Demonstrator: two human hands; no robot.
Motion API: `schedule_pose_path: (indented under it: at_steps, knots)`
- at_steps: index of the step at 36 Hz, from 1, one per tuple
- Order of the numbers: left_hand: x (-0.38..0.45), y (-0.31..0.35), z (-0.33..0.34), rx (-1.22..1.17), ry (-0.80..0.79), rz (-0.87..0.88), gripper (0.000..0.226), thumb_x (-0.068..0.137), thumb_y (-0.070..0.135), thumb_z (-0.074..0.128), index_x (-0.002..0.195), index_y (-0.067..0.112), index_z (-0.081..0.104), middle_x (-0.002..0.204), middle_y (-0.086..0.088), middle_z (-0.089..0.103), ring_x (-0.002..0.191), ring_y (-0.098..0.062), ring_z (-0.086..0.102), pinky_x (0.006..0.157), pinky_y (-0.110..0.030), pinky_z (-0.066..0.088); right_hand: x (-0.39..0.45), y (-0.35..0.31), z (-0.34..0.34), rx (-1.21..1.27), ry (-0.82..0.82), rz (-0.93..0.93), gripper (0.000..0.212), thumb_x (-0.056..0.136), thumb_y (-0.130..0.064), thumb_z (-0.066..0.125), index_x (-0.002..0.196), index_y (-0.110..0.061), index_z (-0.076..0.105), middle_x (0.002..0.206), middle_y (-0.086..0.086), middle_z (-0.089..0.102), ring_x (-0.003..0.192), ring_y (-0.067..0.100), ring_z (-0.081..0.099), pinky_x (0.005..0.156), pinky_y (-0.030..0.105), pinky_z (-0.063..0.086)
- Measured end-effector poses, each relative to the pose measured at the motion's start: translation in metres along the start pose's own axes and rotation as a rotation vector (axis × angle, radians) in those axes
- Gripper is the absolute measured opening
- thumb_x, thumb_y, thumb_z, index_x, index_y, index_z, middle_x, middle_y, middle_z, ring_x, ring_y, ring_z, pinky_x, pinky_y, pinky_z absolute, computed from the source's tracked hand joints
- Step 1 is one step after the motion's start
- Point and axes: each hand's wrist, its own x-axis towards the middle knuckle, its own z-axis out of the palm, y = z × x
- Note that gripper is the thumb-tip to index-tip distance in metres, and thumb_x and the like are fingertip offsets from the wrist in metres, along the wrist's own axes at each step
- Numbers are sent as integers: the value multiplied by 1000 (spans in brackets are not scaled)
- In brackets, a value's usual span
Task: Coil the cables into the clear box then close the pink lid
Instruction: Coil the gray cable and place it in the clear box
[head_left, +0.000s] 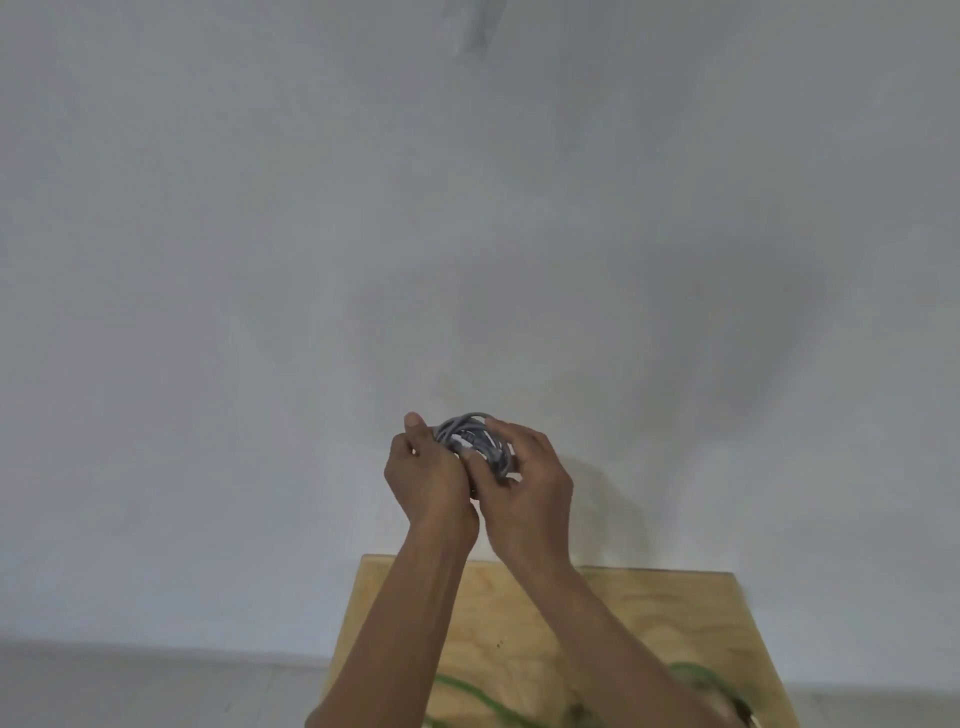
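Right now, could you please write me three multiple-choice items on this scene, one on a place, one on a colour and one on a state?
1. Where is the grey cable?
A. Lying flat on the wooden table
B. Held up in front of the wall, beyond the table's far edge
C. On the floor

2. What colour is the cable lying on the wooden table?
A. Green
B. Red
C. Black

3. What state is the grey cable in?
A. Stretched out straight
B. Cut in two
C. Wound into a small bundle

Answers:
1 B, as the left hand and right hand grip it against the pale wall.
2 A, as the green cable crosses the tabletop near the forearms.
3 C, as its loops sit stacked between the fingers.
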Motion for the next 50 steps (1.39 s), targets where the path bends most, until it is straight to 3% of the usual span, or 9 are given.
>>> schedule_pose_path:
  at_steps: [5, 9, 16, 21, 24, 29, 38, 44, 50]
  knots:
    - [6, -10, -14, 72, 6, 62, 44, 103, 48, 43, 84, 12, 60, 85, -9, 70, 81, -29, 70, 75, -44, 60, -11, 0, 16, 6, 87, 118, 38, 77, -27, 85, 109, -30, 64, 103, -16, 66, 85, 10, 67, 76, 20, 52]
    - [17, -23, -27, 73, 13, -48, 48, 103, 46, 45, 79, 8, 62, 79, -11, 70, 77, -31, 70, 74, -44, 60, -24, 4, 21, -37, 55, 111, 28, 78, -28, 84, 101, -32, 69, 101, -16, 68, 86, 3, 65, 73, 13, 49]
    - [25, -43, -46, 82, 62, -157, 47, 105, 37, 44, 75, 4, 59, 70, -11, 64, 62, -26, 64, 66, -33, 56, -65, 23, 0, -35, -285, 71, 52, 94, -10, 65, 144, -21, 52, 130, -4, 58, 111, 7, 62, 82, 16, 56]
    - [3, -51, -49, 91, 47, -187, 48, 105, 37, 44, 70, 6, 53, 65, -9, 57, 61, -28, 58, 64, -36, 53, -81, 27, -8, -210, -155, -67, 46, 98, -26, 56, 141, -11, 55, 122, 3, 65, 103, 6, 62, 82, 24, 59]
    - [-12, -56, -48, 120, 36, -151, 46, 104, 43, 42, 80, 7, 58, 80, -11, 67, 77, -31, 67, 74, -42, 58, -84, 21, -12, -230, -39, -39, 42, 96, -30, 57, 134, -11, 62, 117, 2, 70, 99, 8, 64, 80, 28, 59]
    - [-43, -60, -46, 172, 56, -97, 45, 102, 50, 39, 84, 14, 59, 88, -8, 67, 86, -30, 67, 85, -53, 56, -84, 10, -33, -196, 33, 120, 44, 87, -24, 76, 129, -16, 65, 101, 1, 76, 81, 16, 71, 74, -3, 39]
    - [-101, -79, -56, 199, 67, -61, 44, 101, 46, 48, 78, 10, 59, 82, -8, 67, 76, -26, 63, 67, -37, 53, -108, 25, -84, -108, 5, 174, 39, 86, -17, 77, 125, -12, 69, 86, -1, 73, 72, 14, 68, 69, -3, 38]
    - [-122, -94, -89, 317, -36, 23, 18, 87, 32, 76, 79, 17, 76, 73, 2, 76, 78, -23, 73, 84, -47, 60, -132, 34, -99, -102, -34, 212, 39, 88, -21, 76, 125, -13, 69, 90, 5, 77, 71, 14, 65, 68, -3, 36]
    - [-141, -98, -105, 441, -30, 182, 18, 92, 33, 71, 74, 36, 74, 72, 16, 75, 75, -5, 71, 79, -26, 56, -149, 32, -93, -55, -13, 294, 40, 86, -17, 77, 125, -12, 69, 99, 9, 78, 74, 13, 64, 72, 2, 43]
